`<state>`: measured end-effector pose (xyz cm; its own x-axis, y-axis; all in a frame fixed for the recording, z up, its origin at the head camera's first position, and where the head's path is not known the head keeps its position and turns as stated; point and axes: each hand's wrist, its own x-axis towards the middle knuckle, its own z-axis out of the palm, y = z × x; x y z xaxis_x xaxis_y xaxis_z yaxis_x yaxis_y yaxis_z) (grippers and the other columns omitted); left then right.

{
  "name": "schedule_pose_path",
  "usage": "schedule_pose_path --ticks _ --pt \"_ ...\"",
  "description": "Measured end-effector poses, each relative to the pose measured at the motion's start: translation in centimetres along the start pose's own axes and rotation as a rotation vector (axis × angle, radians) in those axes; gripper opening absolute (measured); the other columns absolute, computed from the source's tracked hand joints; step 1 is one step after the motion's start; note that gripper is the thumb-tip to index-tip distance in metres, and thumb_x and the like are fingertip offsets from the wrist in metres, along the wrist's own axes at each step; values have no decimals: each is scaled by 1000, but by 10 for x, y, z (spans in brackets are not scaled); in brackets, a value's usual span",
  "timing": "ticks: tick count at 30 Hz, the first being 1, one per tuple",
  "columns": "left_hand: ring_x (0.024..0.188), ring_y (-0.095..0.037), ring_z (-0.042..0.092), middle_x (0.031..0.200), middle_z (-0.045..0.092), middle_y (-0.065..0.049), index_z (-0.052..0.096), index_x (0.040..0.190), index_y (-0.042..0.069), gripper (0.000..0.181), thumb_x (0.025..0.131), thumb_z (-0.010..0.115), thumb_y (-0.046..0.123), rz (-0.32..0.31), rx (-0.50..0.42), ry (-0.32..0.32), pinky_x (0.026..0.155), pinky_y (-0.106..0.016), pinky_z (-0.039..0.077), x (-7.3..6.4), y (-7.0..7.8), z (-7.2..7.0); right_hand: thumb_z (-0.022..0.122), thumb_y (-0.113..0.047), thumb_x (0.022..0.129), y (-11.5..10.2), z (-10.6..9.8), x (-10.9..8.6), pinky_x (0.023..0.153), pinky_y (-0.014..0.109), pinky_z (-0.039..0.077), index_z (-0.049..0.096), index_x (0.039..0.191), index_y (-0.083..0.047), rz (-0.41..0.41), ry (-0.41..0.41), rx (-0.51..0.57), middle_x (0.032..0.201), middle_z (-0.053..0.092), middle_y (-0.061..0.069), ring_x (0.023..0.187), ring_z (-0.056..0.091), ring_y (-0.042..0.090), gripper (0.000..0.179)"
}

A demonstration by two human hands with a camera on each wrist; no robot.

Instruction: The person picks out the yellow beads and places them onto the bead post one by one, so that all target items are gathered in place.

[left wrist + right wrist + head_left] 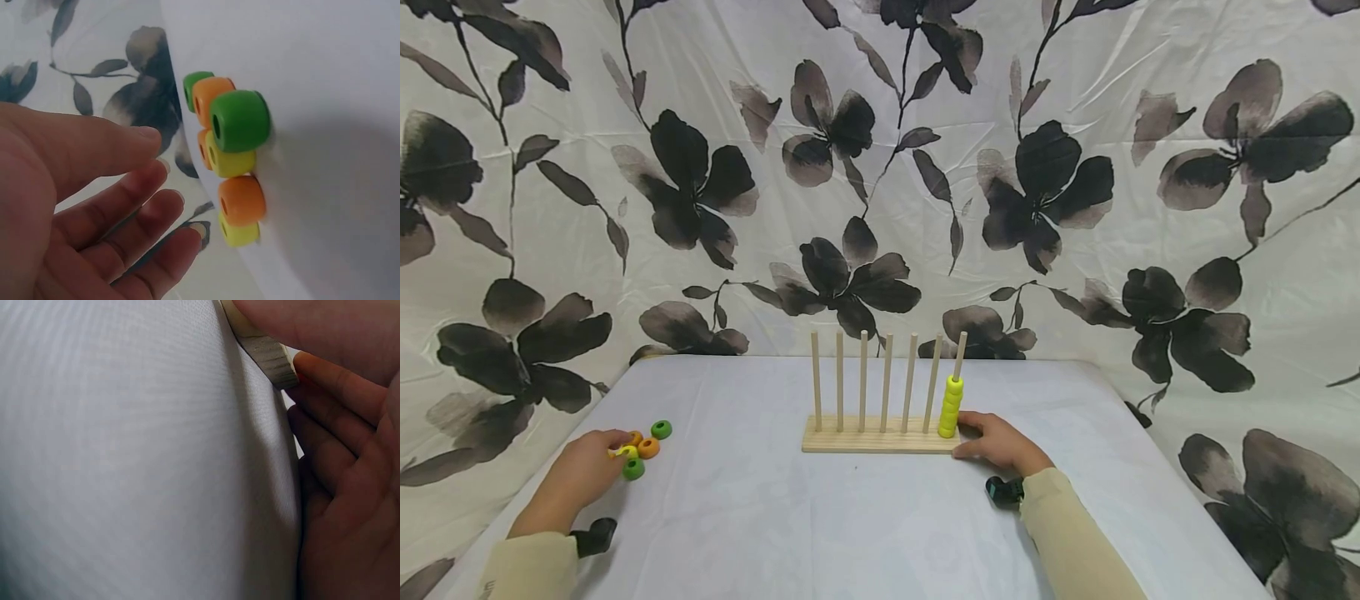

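Note:
My left hand point(583, 468) is over a small cluster of beads at the table's left. Its thumb and loosely bent fingers point(169, 206) hold nothing and stay a little apart from the beads. The cluster mixes green point(242, 122), orange point(242, 201) and yellow beads point(232, 164), each with a hole. In the middle stands a wooden peg stand point(880, 444) with a row of upright pegs. Several yellow beads point(951, 408) are stacked on its rightmost peg. My right hand point(996, 442) grips the right end of the base, thumb in front and fingers behind.
A white cloth point(820, 533) covers the table, and behind it hangs a curtain point(955, 217) with dark flowers. The bead cluster lies near the table's left edge, well away from the peg stand.

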<state>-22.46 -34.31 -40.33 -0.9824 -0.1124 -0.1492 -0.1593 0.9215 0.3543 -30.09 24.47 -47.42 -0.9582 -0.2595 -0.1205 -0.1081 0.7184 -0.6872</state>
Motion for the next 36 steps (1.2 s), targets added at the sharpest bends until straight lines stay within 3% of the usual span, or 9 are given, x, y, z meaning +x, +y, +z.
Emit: schedule_pose_path --ticks 12,24,36 --pt "114 -57 43 122 44 -41 51 126 -16 39 91 52 2 4 31 -22 98 -68 37 1 -1 4 80 -34 76 1 0 1 115 58 27 50 142 -17 4 -2 2 149 47 7 142 36 33 75" --pt "114 -56 45 124 46 -41 53 125 -16 38 90 50 0 8 83 -32 98 -67 38 13 -10 13 80 -34 76 -1 -2 0 116 57 26 50 142 -16 3 0 8 148 47 7 142 35 33 75" --pt "113 -56 46 122 48 -41 54 122 -16 37 89 48 -1 30 96 -26 97 -67 39 9 -9 13 80 -35 76 -3 -2 -1 115 58 26 50 143 -16 9 -11 19 148 48 7 142 36 34 76"
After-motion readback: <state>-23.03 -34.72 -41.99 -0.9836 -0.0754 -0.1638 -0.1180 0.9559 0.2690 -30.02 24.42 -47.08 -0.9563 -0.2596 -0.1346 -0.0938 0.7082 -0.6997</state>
